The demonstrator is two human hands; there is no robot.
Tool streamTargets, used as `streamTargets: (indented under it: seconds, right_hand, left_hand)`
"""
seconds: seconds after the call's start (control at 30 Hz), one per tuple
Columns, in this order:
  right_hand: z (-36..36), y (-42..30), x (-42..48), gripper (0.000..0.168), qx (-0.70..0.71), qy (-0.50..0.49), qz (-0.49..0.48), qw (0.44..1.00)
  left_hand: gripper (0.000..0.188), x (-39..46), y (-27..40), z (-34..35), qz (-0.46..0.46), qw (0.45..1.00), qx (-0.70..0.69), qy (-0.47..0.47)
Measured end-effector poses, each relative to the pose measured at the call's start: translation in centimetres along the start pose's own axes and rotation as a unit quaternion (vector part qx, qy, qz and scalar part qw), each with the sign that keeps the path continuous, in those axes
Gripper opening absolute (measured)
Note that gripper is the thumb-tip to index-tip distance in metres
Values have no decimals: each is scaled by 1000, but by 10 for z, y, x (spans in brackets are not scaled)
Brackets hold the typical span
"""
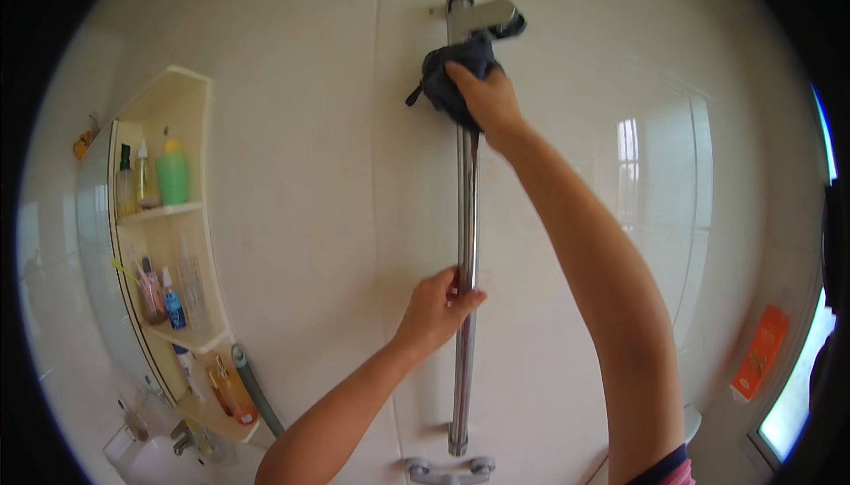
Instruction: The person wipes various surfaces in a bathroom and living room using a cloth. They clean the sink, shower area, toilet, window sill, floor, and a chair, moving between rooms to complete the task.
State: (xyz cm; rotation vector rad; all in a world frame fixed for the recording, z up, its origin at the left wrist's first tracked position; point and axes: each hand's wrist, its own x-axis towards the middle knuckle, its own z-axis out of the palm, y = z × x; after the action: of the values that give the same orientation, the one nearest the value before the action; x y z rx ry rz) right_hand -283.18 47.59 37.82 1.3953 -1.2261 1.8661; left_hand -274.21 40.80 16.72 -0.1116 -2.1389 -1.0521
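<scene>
A vertical chrome shower rail (pixel 467 219) is fixed to the tiled wall. Near its top, my right hand (pixel 485 100) grips a dark cloth (pixel 451 80) pressed around the rail, just below the chrome shower holder (pixel 488 17). Lower down, my left hand (pixel 441 309) holds the rail, the thumb in front and the fingers at its left side. The part of the rail under the cloth is hidden.
At the left, a corner shelf (pixel 192 207) holds bottles, with a grey-green hose (pixel 255 389) beside it and a washbasin (pixel 163 462) below. A shower mixer (pixel 451 470) sits under the rail. An orange packet (pixel 760 352) is on the right near the window.
</scene>
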Motion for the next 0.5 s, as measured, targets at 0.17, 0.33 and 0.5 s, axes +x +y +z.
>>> streamTargets:
  seconds: [0.17,0.33,0.5]
  right_hand:
    - [-9,10,-17,43,-48,-35,52,997]
    - [-20,43,-96,37,-71,-59,72,993]
    - [-18,106,-261,36,-86,-10,90,992]
  left_hand:
    - [20,3,2,11,-6,1000,-16,18]
    - [36,-7,-20,-21,6,998,-52,-40]
    - [30,-27,-34,-42,-42,995,-24,86]
